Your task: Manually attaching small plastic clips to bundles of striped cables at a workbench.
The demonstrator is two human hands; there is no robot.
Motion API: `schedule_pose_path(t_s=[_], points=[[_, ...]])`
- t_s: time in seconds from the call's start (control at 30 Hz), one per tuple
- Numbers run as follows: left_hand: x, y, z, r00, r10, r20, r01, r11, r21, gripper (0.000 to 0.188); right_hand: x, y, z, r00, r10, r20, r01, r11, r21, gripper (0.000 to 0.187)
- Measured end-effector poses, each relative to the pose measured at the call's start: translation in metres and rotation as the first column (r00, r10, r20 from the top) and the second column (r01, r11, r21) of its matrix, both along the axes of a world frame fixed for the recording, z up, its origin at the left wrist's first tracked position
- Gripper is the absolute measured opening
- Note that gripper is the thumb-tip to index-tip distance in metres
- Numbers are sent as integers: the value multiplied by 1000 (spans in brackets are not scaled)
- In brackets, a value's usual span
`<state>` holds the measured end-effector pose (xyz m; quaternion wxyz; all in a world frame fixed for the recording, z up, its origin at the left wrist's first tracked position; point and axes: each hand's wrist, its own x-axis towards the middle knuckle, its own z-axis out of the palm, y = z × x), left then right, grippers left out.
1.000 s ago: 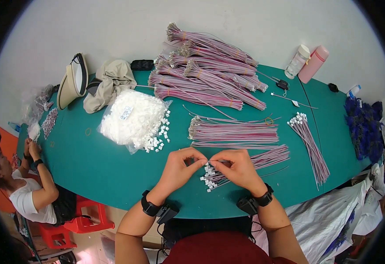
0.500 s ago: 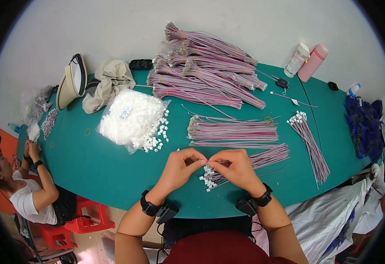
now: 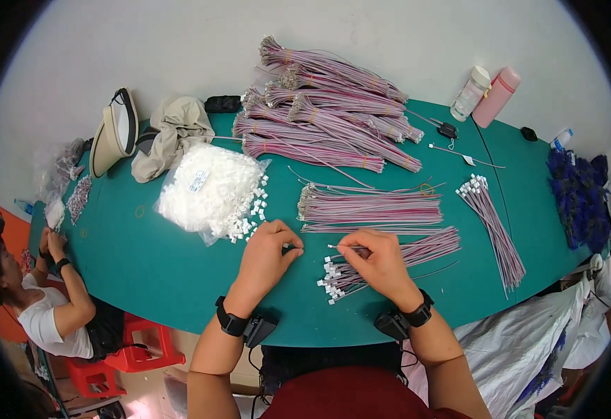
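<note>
My right hand pinches a thin wire whose small pale end sticks out to the left of the fingertips. It hovers over a bundle of pink and grey wires with white plug housings on their left ends. My left hand is apart from it on the left, thumb and forefinger curled together; whatever they hold, if anything, is hidden. Just beyond that hand, loose white connector housings spill from a clear plastic bag full of them. Behind my right hand lies a flat row of wires.
Tied wire bundles are heaped at the back of the green table. On the right lie another wire bundle with white housings, keys and two bottles. A visor hat rests far left, where another person sits working.
My hands have come apart. The left moved left and slightly away from me, toward the loose housings. The right shifted a little, and its wire end now shows.
</note>
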<state>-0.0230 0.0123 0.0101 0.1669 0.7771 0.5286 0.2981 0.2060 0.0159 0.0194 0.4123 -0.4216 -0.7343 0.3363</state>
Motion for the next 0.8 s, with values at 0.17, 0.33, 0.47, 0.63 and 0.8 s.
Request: schedule_pose_path(t_s=[0.17, 0.33, 0.47, 0.63, 0.8], points=[[6, -3, 5, 860, 153, 487, 93, 892, -443, 12, 1, -4, 8, 999, 42, -13, -43, 996, -73, 7], [16, -6, -4, 455, 312, 834, 412, 756, -508, 15, 0, -8, 7, 990, 36, -135, -59, 984, -170, 6], [18, -7, -8, 429, 348, 834, 443, 723, -530, 18, -2, -8, 8, 991, 17, -134, -43, 981, -191, 6], [18, -7, -11, 460, 301, 835, 424, 752, -505, 18, -3, -8, 8, 995, 12, -97, -24, 991, -131, 6], [20, -9, -9, 496, 283, 821, 424, 746, -513, 17, -2, -8, 6, 996, 17, -85, -28, 991, -134, 5]])
